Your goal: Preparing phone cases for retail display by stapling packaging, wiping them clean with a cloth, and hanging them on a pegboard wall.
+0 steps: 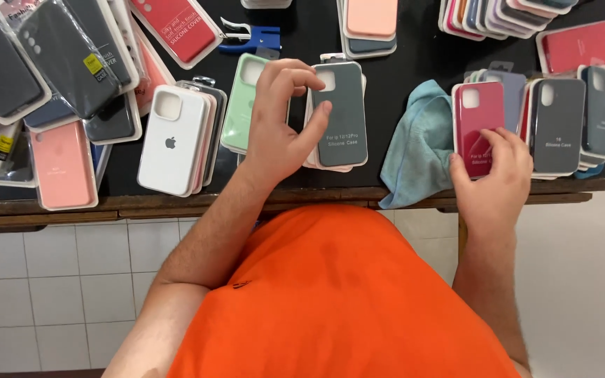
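On the dark table, near its front edge, a grey-green phone case in its clear packaging is gripped by the left hand: the thumb is pressed against the case's left side and the curled fingers are laid over its top left corner. The case is seen lying on top of a small stack of similar packages. Just to the left of that hand, a mint green case is partly covered by the wrist, and further left a white case is stacked on pinkish and grey ones. A pink case is placed near the table's left front edge, beside piles of dark cases.

To the right, a crimson case is held at its lower edge by the right hand, with the fingers closed over the lower right part and the thumb set at the left side. A light blue cloth is crumpled between the two hands, touching the crimson case's left side. Dark grey cases are ranged just right of the crimson one, and a red case is laid further back. A blue clip-like tool is seen near the far edge.
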